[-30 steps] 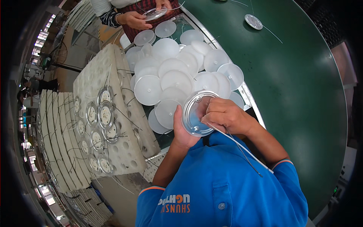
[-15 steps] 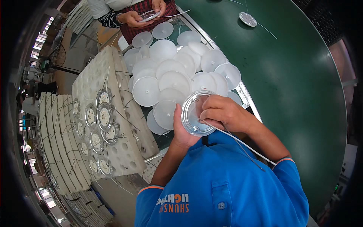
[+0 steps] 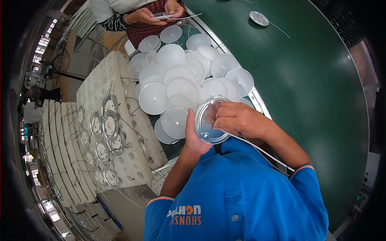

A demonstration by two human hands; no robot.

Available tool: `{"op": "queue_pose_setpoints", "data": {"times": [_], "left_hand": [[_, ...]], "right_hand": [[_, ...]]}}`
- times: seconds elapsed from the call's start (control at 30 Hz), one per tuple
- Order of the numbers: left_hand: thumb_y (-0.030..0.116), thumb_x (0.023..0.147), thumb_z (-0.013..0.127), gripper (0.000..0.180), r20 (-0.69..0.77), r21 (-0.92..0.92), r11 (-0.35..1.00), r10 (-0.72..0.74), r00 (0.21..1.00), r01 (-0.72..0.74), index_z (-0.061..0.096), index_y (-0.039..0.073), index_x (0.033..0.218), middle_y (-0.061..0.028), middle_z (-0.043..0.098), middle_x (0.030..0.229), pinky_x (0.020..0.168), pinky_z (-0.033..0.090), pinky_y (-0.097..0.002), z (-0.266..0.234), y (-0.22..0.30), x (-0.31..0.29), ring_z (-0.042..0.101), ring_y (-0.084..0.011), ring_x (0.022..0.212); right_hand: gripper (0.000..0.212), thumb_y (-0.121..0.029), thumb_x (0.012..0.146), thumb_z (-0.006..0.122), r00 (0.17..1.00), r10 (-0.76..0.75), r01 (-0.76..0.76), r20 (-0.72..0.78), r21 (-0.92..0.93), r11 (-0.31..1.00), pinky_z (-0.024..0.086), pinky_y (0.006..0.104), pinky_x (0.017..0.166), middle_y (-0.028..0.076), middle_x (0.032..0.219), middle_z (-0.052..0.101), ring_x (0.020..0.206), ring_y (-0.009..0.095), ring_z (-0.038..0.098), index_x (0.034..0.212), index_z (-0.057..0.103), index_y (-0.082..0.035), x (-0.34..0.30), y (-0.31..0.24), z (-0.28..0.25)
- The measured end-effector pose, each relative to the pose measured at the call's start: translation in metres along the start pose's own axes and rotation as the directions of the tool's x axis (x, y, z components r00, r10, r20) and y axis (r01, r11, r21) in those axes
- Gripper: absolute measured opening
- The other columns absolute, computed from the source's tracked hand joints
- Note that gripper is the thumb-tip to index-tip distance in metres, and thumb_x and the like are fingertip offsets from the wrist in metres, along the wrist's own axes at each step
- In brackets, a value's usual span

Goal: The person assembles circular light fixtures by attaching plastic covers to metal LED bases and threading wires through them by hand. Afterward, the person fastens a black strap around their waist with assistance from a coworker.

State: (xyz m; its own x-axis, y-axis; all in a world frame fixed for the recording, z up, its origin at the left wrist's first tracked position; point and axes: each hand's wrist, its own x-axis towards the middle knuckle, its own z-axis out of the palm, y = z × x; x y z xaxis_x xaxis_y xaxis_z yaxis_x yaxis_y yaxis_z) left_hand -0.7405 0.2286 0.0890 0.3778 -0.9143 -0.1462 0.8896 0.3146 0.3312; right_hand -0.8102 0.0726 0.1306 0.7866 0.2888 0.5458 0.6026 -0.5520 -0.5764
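Observation:
A clear round housing (image 3: 200, 127) with a ridged, shiny rim rests tilted in my left hand (image 3: 194, 140), whose thumb stands up along its left edge. The fingers of my right hand (image 3: 243, 120) are pinched together over the housing's inside. From those fingertips a thin white cable (image 3: 261, 150) runs down to the right, across my blue shirt, with a darker wire beside it. My right fingers hide the spot where the cable meets the housing.
Frosted white discs (image 3: 153, 99) lie heaped beyond my hands. To the left, a pale foam block (image 3: 136, 162) carries several wired round units (image 3: 110, 124). Across the table, a person's hands (image 3: 146, 16) hold a similar part. One wired disc (image 3: 259, 18) lies on the green tabletop (image 3: 309, 80).
My right fingers have shifted slightly over the housing, and the dark wire has swung closer to the white cable. The person across has tilted their part flatter. The view has shifted slightly.

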Motion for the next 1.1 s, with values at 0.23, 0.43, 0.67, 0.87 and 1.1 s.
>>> {"op": "queue_pose_setpoints", "data": {"times": [0.23, 0.43, 0.67, 0.87, 1.1], "left_hand": [[0.057, 0.088, 0.018, 0.072, 0.191, -0.103, 0.991, -0.061, 0.980, 0.081, 0.031, 0.003, 0.132, -0.0158, 0.041, 0.129, 0.094, 0.041, -0.0401, 0.005, 0.003, 0.003, 0.045, -0.0277, 0.116], [0.060, 0.086, 0.021, 0.073, -0.012, 0.082, 0.996, -0.047, 0.999, 0.048, 0.034, 0.005, 0.132, -0.0150, 0.043, 0.127, 0.095, 0.039, -0.0437, 0.005, 0.003, 0.002, 0.044, -0.0284, 0.117], [0.060, 0.086, 0.021, 0.073, -0.140, 0.273, 0.945, 0.223, 0.965, -0.179, 0.037, 0.003, 0.129, -0.0135, 0.044, 0.128, 0.098, 0.034, -0.0388, 0.005, -0.009, 0.015, 0.043, -0.0258, 0.118], [0.061, 0.085, 0.025, 0.071, -0.177, 0.025, 1.000, 0.023, 0.984, -0.019, 0.041, 0.006, 0.126, -0.0127, 0.048, 0.123, 0.096, 0.037, -0.0399, -0.019, 0.010, 0.022, 0.047, -0.0268, 0.113], [0.064, 0.082, 0.034, 0.071, -0.039, -0.070, 0.914, -0.403, 0.914, 0.400, 0.038, 0.011, 0.129, -0.0166, 0.050, 0.121, 0.069, 0.049, -0.0608, -0.024, 0.007, 0.012, 0.055, -0.0418, 0.101]], "right_hand": [[0.020, -0.002, 0.058, 0.060, 0.997, 0.024, -0.025, 0.070, 0.008, 1.000, 0.047, 0.0356, 0.070, 0.012, 0.087, 0.054, 0.079, 0.028, 0.054, 0.076, 0.051, 0.001, 0.004, -0.004, -0.011], [0.020, -0.003, 0.059, 0.061, 0.997, -0.011, 0.013, 0.074, -0.017, 1.000, 0.046, 0.0355, 0.069, 0.012, 0.088, 0.055, 0.079, 0.028, 0.053, 0.076, 0.051, 0.000, 0.006, -0.005, -0.011], [0.011, -0.005, 0.073, 0.063, 0.901, 0.377, -0.351, -0.215, 0.152, 0.924, 0.045, 0.0343, 0.063, 0.014, 0.080, 0.055, 0.072, 0.028, 0.055, 0.078, 0.054, -0.001, -0.004, 0.004, 0.029], [0.037, -0.002, 0.069, 0.066, 0.744, 0.659, -0.612, -0.107, 0.285, 0.737, 0.044, 0.0343, 0.069, 0.016, 0.099, 0.052, 0.079, 0.030, 0.051, 0.103, 0.053, -0.001, 0.000, -0.005, 0.035], [0.040, -0.018, 0.073, 0.067, 0.775, 0.619, -0.597, -0.125, 0.171, 0.783, 0.043, 0.0332, 0.077, 0.014, 0.097, 0.058, 0.088, 0.025, 0.053, 0.107, 0.055, 0.000, -0.008, 0.015, 0.011]]}}
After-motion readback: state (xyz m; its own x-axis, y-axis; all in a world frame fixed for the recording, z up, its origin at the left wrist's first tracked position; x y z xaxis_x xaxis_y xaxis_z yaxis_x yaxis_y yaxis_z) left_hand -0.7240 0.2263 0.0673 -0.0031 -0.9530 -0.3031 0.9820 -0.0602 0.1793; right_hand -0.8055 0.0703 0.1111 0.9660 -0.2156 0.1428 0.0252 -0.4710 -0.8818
